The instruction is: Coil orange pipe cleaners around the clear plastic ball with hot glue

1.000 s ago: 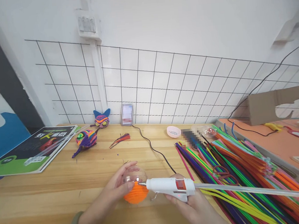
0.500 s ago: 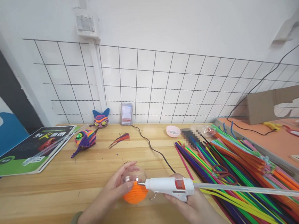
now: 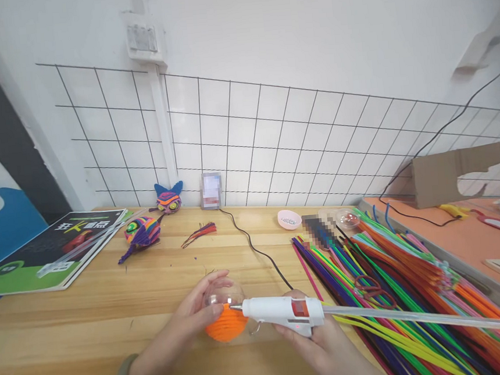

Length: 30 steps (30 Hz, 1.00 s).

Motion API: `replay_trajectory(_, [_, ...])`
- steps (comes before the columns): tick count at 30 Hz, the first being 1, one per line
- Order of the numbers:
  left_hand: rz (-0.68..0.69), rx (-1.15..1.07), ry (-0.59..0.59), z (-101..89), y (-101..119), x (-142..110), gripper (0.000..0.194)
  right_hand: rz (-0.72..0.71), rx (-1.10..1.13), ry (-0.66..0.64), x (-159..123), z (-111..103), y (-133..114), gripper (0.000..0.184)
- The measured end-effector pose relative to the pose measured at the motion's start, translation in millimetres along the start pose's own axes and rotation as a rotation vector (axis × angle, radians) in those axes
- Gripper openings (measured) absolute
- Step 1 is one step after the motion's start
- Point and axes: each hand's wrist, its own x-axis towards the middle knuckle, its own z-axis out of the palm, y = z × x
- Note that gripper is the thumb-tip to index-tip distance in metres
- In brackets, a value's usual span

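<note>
My left hand [image 3: 201,305] is wrapped round the far left side of a clear plastic ball [image 3: 233,287], gripping it. Orange pipe cleaner [image 3: 226,327] covers the lower half of the ball in tight rows. In my right hand [image 3: 313,336] is a white hot glue gun [image 3: 265,311], my fingers closed round its handle. Its metal nozzle points left and meets the top edge of the orange rows, close to my left thumb. A long translucent glue stick [image 3: 419,317] sticks out of the gun's back. My palm hides part of the handle.
Bundles of coloured pipe cleaners [image 3: 399,291] cover the right side, with red scissors [image 3: 375,293] on top. A black cord [image 3: 255,251] crosses the table [image 3: 90,318]. Behind stand two striped craft figures [image 3: 144,234], a pink bowl [image 3: 289,219] and a phone [image 3: 211,191]. Books [image 3: 49,251] lie left.
Both hands, the ball and the glue gun keep almost the same positions. A small reddish light now shows more clearly on the gun's side.
</note>
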Motion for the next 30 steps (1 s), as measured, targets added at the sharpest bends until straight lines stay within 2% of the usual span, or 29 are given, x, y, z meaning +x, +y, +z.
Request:
replay_trajectory(19, [0.019, -0.033, 0.016, -0.2, 0.4, 0.3, 0.055, 0.005, 0.025, 0.026, -0.3, -0.2, 1.5, 0.015])
replay_trajectory(30, [0.013, -0.066, 0.012, 1.5, 2.6, -1.3, 0.062, 0.040, 0.288, 0.050, 1.7, 4.0, 3.9, 0.019])
